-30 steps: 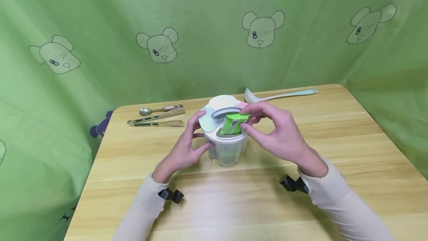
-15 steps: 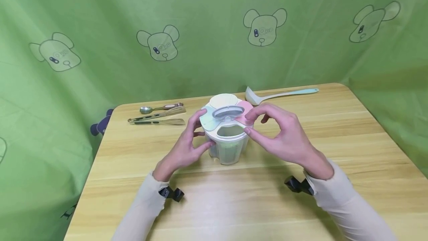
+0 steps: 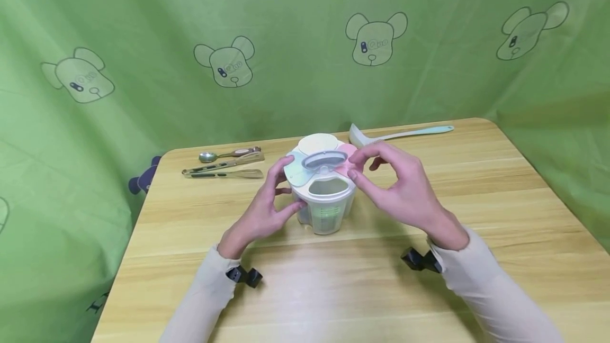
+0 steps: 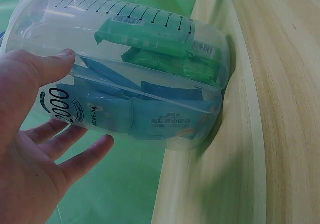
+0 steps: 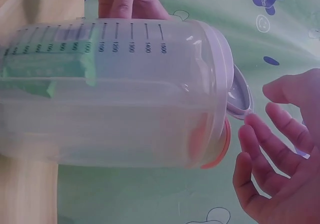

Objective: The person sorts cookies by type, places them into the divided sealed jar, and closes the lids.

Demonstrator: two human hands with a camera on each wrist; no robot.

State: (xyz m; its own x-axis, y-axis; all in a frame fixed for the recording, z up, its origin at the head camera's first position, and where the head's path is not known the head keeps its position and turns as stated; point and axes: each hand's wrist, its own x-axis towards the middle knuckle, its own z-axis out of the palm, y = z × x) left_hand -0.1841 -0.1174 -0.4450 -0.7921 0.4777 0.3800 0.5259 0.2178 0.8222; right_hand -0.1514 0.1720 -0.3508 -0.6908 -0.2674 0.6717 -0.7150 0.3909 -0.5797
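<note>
A clear plastic storage canister [image 3: 326, 217] with compartments stands upright on the table, its lid sections white, pale blue and pink. The grey flap [image 3: 325, 160] of the front compartment is raised. My left hand [image 3: 266, 210] holds the canister's left side, thumb in front. At the right of the lid hovers my right hand [image 3: 397, 187]. The right wrist view shows its fingers [image 5: 270, 156] loosely bent, holding nothing, close to the raised flap. Through the wall, the left wrist view shows green packets [image 4: 142, 39] in one compartment and blue packets [image 4: 172, 116] in another.
A ladle [image 3: 400, 135] lies at the back right of the wooden table [image 3: 305, 290]. Tongs [image 3: 224, 168] and a metal spoon [image 3: 229, 155] lie at the back left. A green curtain [image 3: 295, 68] hangs behind.
The green packet pinched in my right hand a second ago has gone down through the opening into the front compartment. That hand is now beside the lid. My left hand keeps its hold.
</note>
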